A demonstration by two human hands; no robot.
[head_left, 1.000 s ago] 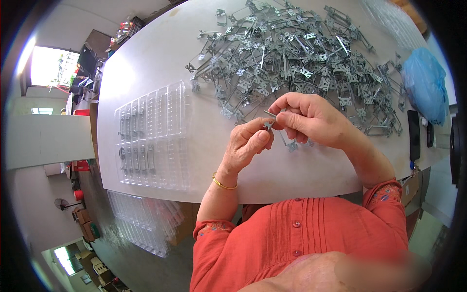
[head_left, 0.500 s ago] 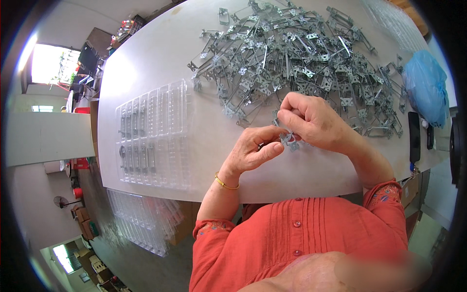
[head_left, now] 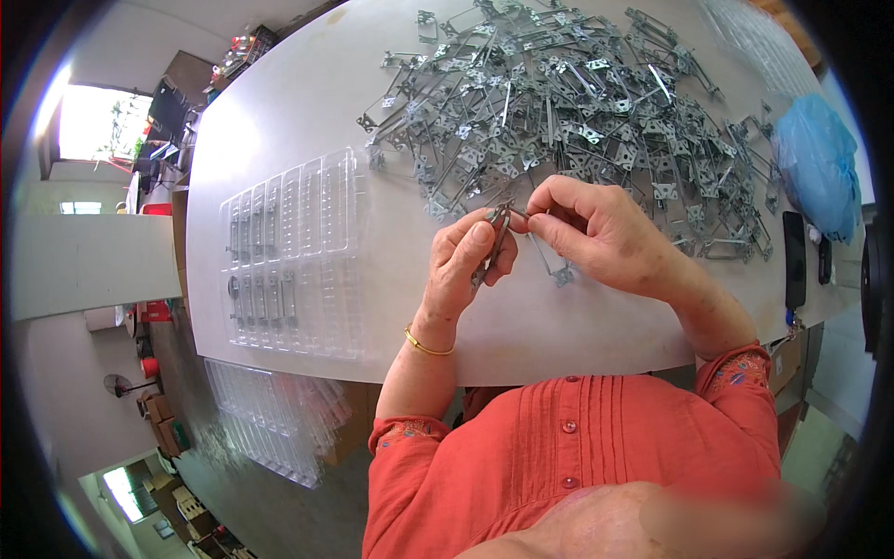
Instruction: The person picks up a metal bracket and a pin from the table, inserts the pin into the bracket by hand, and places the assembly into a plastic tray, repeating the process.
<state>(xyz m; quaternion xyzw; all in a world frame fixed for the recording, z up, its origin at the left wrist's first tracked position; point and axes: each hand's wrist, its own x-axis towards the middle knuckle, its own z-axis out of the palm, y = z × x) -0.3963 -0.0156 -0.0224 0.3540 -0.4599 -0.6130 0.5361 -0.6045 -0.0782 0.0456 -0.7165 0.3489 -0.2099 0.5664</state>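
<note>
My left hand (head_left: 454,265) is closed on a thin grey metal bracket (head_left: 501,224), held tilted between thumb and fingers. My right hand (head_left: 601,231) pinches at the bracket's upper right end; its fingertips partly cover what they grip. Below them, a loose metal bracket (head_left: 561,276) lies on the white table, partly hidden by the right hand. Just beyond both hands spreads a big tangled heap of similar metal brackets (head_left: 549,112). To the left is a clear plastic tray (head_left: 337,252) with two rows of slots; several brackets (head_left: 253,228) sit in its left-hand slots.
More clear trays (head_left: 270,419) are stacked below the table's near left edge. Clear plastic trays (head_left: 759,47) also lie at the far right. A blue plastic bag (head_left: 817,168) and a black phone (head_left: 793,261) rest along the table's right side.
My left hand has lifted and turned, bringing a bracket up between the hands. My right hand has barely shifted. The loose bracket beneath now shows more.
</note>
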